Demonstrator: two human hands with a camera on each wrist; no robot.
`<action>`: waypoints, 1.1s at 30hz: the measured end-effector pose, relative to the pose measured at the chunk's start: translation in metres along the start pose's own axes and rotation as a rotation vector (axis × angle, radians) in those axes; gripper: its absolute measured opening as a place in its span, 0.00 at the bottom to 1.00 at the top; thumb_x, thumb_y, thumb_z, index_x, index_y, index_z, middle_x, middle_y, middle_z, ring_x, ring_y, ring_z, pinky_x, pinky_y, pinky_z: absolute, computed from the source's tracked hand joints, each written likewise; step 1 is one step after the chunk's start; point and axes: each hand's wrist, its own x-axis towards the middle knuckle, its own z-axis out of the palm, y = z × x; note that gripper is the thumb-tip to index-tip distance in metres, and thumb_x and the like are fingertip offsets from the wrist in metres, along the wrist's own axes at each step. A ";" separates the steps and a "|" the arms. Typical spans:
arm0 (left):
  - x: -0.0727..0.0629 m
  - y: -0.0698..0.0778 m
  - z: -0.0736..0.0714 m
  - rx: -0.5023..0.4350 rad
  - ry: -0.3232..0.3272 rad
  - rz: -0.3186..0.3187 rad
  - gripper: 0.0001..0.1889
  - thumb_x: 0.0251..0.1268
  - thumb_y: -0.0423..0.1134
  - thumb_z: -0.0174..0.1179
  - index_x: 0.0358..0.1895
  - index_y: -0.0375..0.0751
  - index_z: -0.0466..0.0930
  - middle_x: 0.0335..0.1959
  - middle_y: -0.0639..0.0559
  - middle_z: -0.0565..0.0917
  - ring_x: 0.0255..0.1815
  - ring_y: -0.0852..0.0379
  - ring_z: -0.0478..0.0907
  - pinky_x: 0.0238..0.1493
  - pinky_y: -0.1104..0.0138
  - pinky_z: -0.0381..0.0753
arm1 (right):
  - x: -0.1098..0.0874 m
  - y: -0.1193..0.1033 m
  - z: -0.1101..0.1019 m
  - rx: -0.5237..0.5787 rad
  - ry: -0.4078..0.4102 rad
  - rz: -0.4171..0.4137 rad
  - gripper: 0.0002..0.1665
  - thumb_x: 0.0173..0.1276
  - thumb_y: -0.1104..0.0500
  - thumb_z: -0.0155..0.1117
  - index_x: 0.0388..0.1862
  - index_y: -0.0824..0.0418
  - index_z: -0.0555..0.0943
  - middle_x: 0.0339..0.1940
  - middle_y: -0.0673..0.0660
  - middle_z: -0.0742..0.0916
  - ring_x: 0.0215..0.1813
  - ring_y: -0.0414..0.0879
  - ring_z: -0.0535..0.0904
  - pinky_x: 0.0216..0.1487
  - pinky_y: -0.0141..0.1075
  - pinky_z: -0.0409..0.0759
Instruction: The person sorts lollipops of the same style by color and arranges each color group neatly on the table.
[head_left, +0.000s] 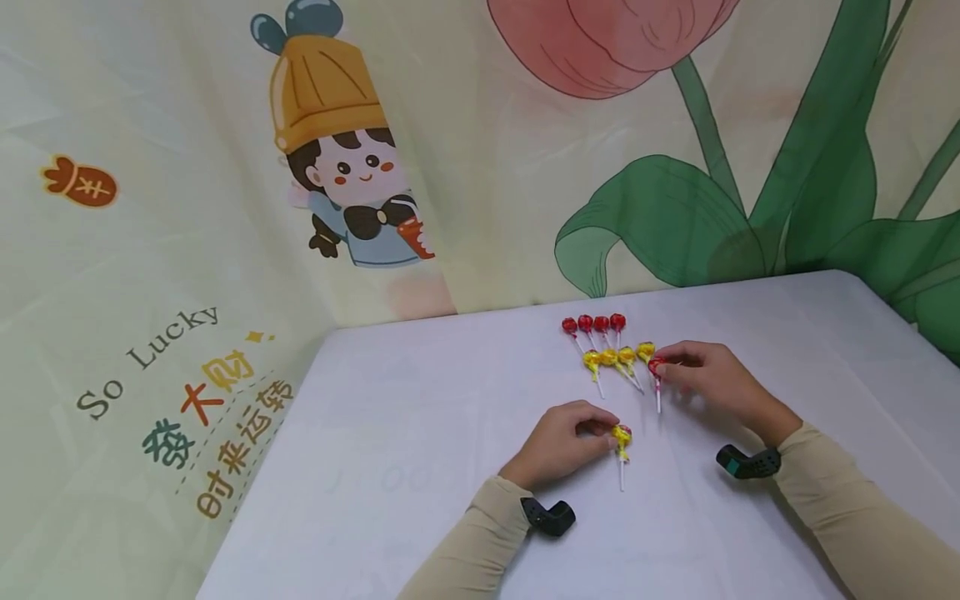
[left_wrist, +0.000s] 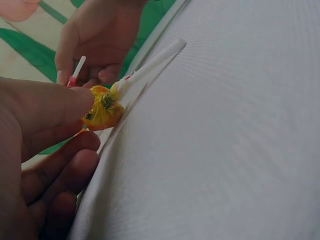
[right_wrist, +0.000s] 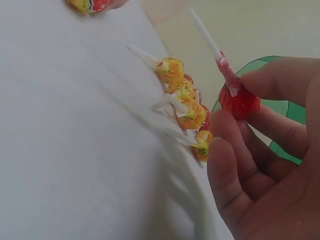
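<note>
My left hand (head_left: pixel 566 442) pinches a yellow-wrapped lollipop (left_wrist: pixel 103 111) by its candy head, its white stick pointing toward me. Between the thumb and fingers of my right hand (head_left: pixel 720 379) is a red lollipop (right_wrist: pixel 239 100), held by the head above the table. Just left of the right hand lies a row of several yellow lollipops (head_left: pixel 609 358). Behind them sits a row of several red lollipops (head_left: pixel 586 322), partly hidden by the yellow ones in the right wrist view.
A white cloth covers the table (head_left: pixel 420 417). At its far edge hangs a printed backdrop (head_left: pixel 480 167) with a cartoon figure, a tulip and lettering. Dark camera mounts (head_left: pixel 551 517) sit on both wrists, over beige sleeves.
</note>
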 end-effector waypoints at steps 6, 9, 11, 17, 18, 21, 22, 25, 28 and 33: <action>0.001 -0.001 0.000 0.018 0.006 0.022 0.12 0.66 0.43 0.67 0.51 0.51 0.86 0.42 0.68 0.82 0.42 0.70 0.77 0.47 0.74 0.76 | 0.006 0.000 0.000 0.018 0.018 0.025 0.32 0.70 0.40 0.65 0.65 0.59 0.78 0.56 0.61 0.82 0.45 0.55 0.78 0.42 0.40 0.81; 0.001 -0.001 0.000 0.018 0.009 0.017 0.14 0.66 0.42 0.67 0.53 0.50 0.86 0.42 0.68 0.82 0.42 0.70 0.77 0.47 0.74 0.76 | 0.010 0.000 -0.001 0.023 0.038 0.042 0.33 0.70 0.39 0.64 0.65 0.57 0.78 0.57 0.60 0.81 0.47 0.56 0.77 0.43 0.39 0.81; 0.001 -0.001 0.000 0.018 0.008 0.012 0.14 0.66 0.43 0.67 0.54 0.50 0.86 0.42 0.68 0.82 0.42 0.70 0.77 0.47 0.74 0.76 | 0.013 0.001 -0.001 0.028 0.048 0.045 0.33 0.71 0.38 0.62 0.66 0.57 0.77 0.59 0.60 0.80 0.47 0.56 0.77 0.43 0.39 0.80; 0.000 -0.001 0.000 0.049 -0.007 0.019 0.13 0.67 0.44 0.66 0.53 0.53 0.87 0.42 0.69 0.81 0.41 0.71 0.76 0.45 0.74 0.76 | 0.023 0.004 -0.007 0.040 0.058 0.050 0.32 0.74 0.39 0.58 0.67 0.57 0.76 0.61 0.60 0.79 0.50 0.57 0.75 0.45 0.40 0.79; 0.000 -0.001 0.000 0.054 -0.007 0.023 0.12 0.67 0.44 0.66 0.53 0.53 0.87 0.42 0.69 0.81 0.41 0.72 0.75 0.45 0.75 0.76 | 0.024 0.004 -0.008 0.050 0.060 0.051 0.32 0.74 0.39 0.58 0.67 0.57 0.76 0.61 0.60 0.79 0.51 0.57 0.75 0.46 0.40 0.79; -0.001 -0.002 -0.001 0.062 -0.006 0.035 0.12 0.68 0.44 0.66 0.53 0.54 0.87 0.42 0.69 0.81 0.42 0.72 0.75 0.45 0.75 0.76 | 0.029 0.004 -0.010 0.082 0.069 0.065 0.33 0.74 0.38 0.58 0.68 0.57 0.75 0.62 0.60 0.79 0.53 0.57 0.75 0.47 0.39 0.79; -0.001 -0.002 -0.001 0.065 -0.006 0.037 0.13 0.68 0.44 0.66 0.53 0.53 0.87 0.42 0.69 0.81 0.42 0.72 0.75 0.45 0.75 0.76 | 0.030 0.003 -0.011 0.091 0.072 0.072 0.34 0.74 0.37 0.58 0.68 0.57 0.75 0.63 0.60 0.79 0.54 0.57 0.75 0.48 0.39 0.79; -0.001 -0.001 -0.001 0.067 -0.004 0.042 0.14 0.68 0.44 0.66 0.54 0.52 0.86 0.43 0.68 0.81 0.42 0.72 0.76 0.45 0.76 0.76 | 0.035 0.004 -0.012 0.106 0.078 0.089 0.36 0.73 0.36 0.58 0.69 0.57 0.75 0.63 0.59 0.80 0.55 0.57 0.75 0.49 0.38 0.79; 0.000 0.000 -0.001 0.088 -0.002 0.048 0.15 0.67 0.46 0.66 0.56 0.53 0.86 0.42 0.69 0.81 0.42 0.72 0.76 0.45 0.76 0.75 | 0.039 0.004 -0.014 0.111 0.079 0.097 0.37 0.72 0.35 0.58 0.70 0.57 0.74 0.63 0.59 0.80 0.57 0.56 0.76 0.50 0.39 0.79; 0.001 0.003 0.002 0.184 -0.001 0.076 0.16 0.68 0.50 0.65 0.57 0.58 0.85 0.39 0.69 0.78 0.40 0.74 0.73 0.42 0.77 0.72 | 0.046 0.004 -0.021 0.127 0.092 0.098 0.38 0.73 0.36 0.58 0.71 0.58 0.73 0.64 0.61 0.79 0.58 0.58 0.76 0.53 0.41 0.79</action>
